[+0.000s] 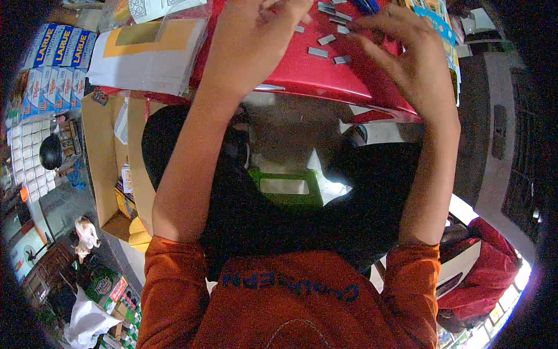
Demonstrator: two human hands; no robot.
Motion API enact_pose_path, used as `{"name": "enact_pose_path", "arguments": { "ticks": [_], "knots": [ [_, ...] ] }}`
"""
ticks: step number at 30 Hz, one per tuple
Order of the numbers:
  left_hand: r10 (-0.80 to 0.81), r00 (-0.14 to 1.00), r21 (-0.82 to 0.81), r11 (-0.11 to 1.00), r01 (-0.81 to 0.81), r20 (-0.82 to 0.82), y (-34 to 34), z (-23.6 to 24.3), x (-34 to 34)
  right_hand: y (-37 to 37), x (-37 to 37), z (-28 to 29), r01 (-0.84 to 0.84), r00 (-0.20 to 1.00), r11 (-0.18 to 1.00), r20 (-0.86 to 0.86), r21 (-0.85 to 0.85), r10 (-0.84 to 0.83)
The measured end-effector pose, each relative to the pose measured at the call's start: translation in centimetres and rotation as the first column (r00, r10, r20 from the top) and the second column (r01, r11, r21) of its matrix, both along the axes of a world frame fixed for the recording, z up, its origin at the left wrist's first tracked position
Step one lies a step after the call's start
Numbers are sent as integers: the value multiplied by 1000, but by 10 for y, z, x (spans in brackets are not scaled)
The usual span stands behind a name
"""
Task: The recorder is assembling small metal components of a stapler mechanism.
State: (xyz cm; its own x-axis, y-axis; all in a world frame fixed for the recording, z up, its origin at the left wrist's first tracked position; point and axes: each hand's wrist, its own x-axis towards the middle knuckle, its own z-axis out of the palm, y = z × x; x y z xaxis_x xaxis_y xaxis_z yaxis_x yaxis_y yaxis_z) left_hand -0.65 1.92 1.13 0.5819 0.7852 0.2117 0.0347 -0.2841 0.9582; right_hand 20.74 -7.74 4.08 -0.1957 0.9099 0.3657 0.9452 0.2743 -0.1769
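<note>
Several short grey metal strips (317,53), which look like staple strips, lie scattered on a shiny red tabletop (343,84). My left hand (258,41) is over the table just left of them. Its fingers bend toward the top edge and are partly cut off, so what they hold, if anything, does not show. On the other side of the strips is my right hand (407,49), its thumb and fingers apart with nothing seen between them. A blue object (365,6), only partly in view, lies near the right fingertips at the far side.
Clear plastic bags with white and yellow paper (133,61) lie at the table's left. Below stands an open cardboard box (104,157). A green plastic stool (290,189) shows under the table. Blue drink cartons (55,46) are stacked far left. A dark red cloth (488,273) hangs at right.
</note>
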Motion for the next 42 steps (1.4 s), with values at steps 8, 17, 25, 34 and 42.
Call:
{"name": "enact_pose_path", "arguments": {
  "ticks": [8,17,25,34,42],
  "knots": [
    [87,996,101,991,-86,-1,-4,0,8,-21,15,-13,16,1000,995,10,-98,-16],
    [121,991,144,983,-112,-58,-3,2,9,-5,6,1,193,956,949,-168,-250,-239],
    [85,996,40,996,-84,-13,-1,2,4,21,-1,-8,234,952,956,-159,-177,-263],
    [66,998,5,998,-66,-23,5,1,0,23,-6,3,199,974,960,-68,-198,-216],
    [50,998,40,998,-51,25,5,-2,0,24,-6,5,170,951,947,-208,-274,-231]
  ]
}}
